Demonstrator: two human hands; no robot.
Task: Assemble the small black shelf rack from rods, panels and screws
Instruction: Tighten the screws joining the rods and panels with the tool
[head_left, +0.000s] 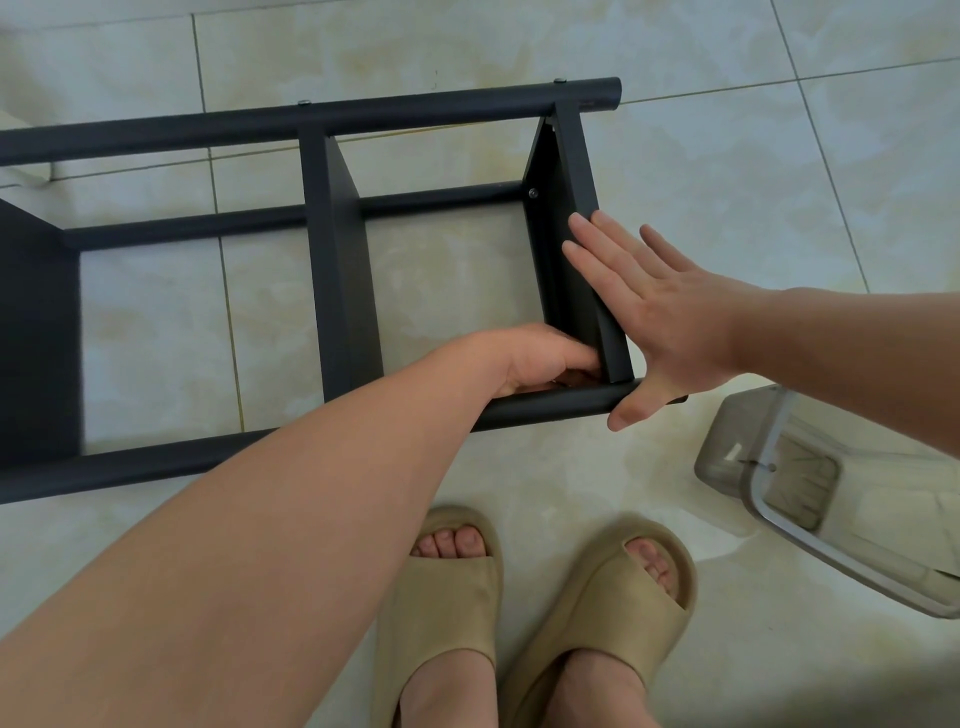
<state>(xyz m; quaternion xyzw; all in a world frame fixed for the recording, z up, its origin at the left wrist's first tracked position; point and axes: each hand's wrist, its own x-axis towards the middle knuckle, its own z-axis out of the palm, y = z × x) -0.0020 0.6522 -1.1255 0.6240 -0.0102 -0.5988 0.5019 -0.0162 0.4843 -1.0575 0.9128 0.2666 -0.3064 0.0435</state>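
The black shelf rack (332, 218) lies on its side on the tiled floor, with its rods running left to right and several panels standing between them. My right hand (649, 312) presses flat with straight fingers against the outer face of the rightmost panel (571, 156), thumb down on the near rod (561, 402). My left hand (540, 358) reaches inside the rack at the corner where that panel meets the near rod. Its fingers are curled there; what they hold is hidden. Screw heads show on the far rod (363, 111) and on the rightmost panel.
A clear plastic container (779, 467) lies tipped on the floor at the right, near the rack's end. My feet in beige slippers (519, 597) stand just in front of the near rod. Pale floor tiles surround the rack.
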